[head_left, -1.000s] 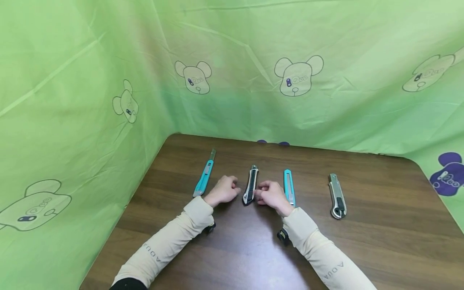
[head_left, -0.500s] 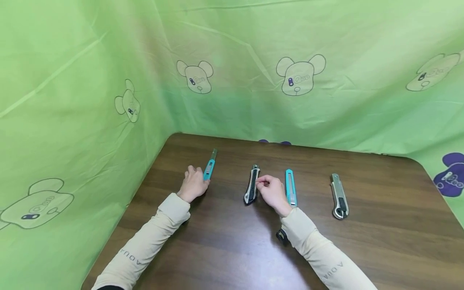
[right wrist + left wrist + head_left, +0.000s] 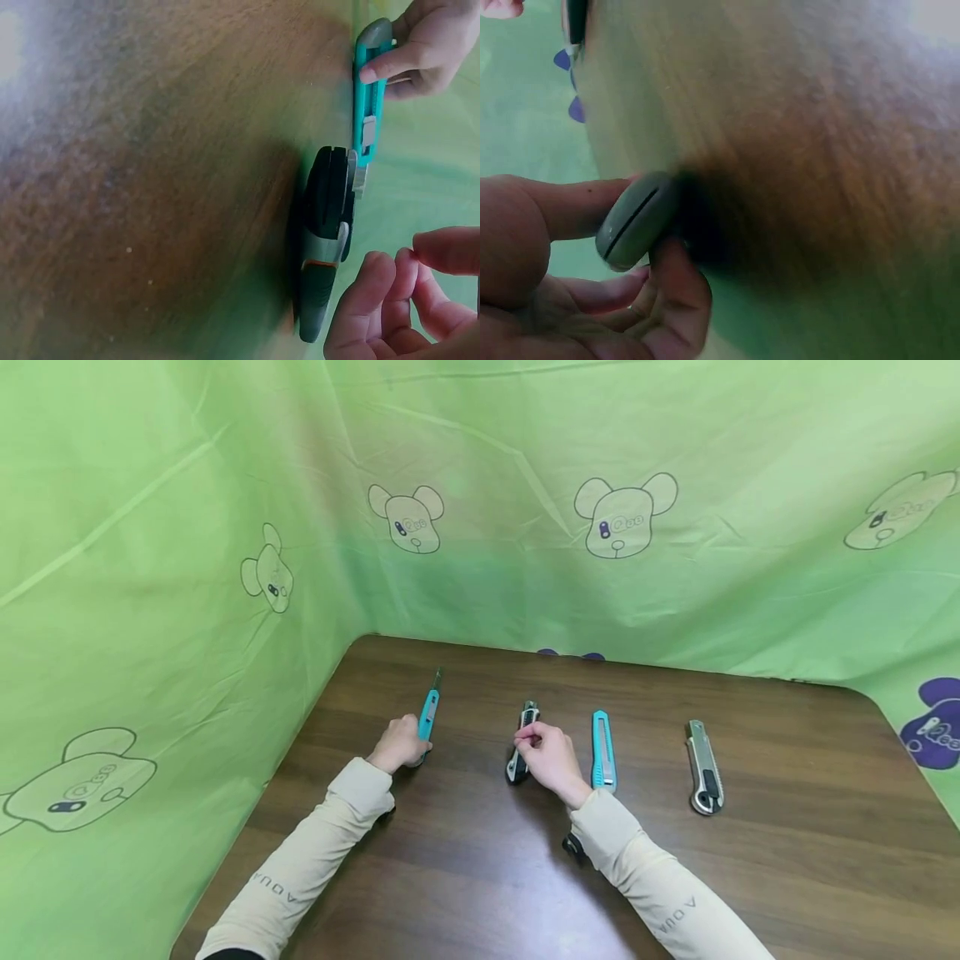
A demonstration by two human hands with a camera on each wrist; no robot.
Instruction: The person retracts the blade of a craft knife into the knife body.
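Note:
My left hand (image 3: 399, 743) grips a teal utility knife (image 3: 427, 714) by its rear end, thumb on one side and fingers on the other. Its blade (image 3: 437, 679) sticks out toward the far edge. Seen from the left wrist, the knife's rounded grey butt (image 3: 639, 219) faces the camera. My right hand (image 3: 552, 760) hangs over a black and silver utility knife (image 3: 515, 769), hiding its middle in the head view. From the right wrist, the loosely curled fingers (image 3: 367, 289) hold nothing, beside that black knife (image 3: 324, 225). It lies on the table.
A second teal utility knife (image 3: 603, 750) lies just right of my right hand. Farther right is a silver-grey utility knife (image 3: 704, 768). A green cloth (image 3: 487, 585) with bear heads hangs behind and left of the brown wooden table (image 3: 480, 893).
My left hand has gone left from beside the black knife to the teal knife, taken hold of it and tilted it slightly. My right hand has shifted a little left, over the black knife.

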